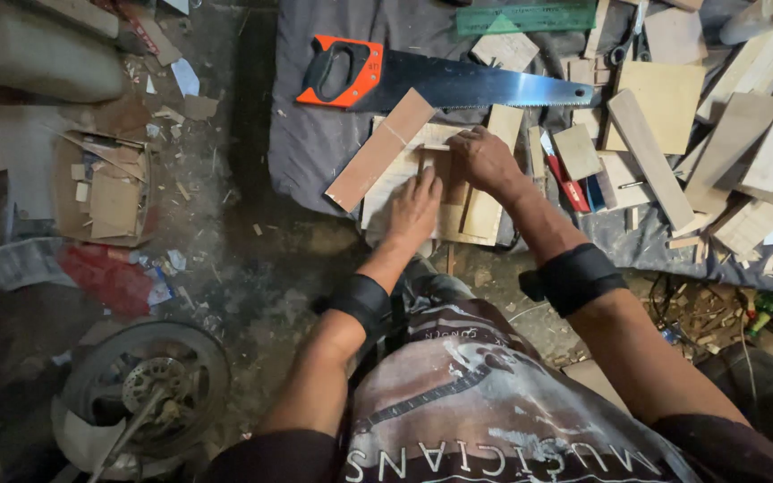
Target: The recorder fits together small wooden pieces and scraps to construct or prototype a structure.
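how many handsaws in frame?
1. The handsaw with the orange and black handle lies flat on the grey cloth, just beyond the left hand and right hand. Another could be hidden under the wood offcuts.

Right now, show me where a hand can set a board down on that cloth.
Bare grey cloth lies below the saw, left of the slanted plank. The left hand and right hand press on the wooden panel. Right of them, wood offcuts crowd the cloth.
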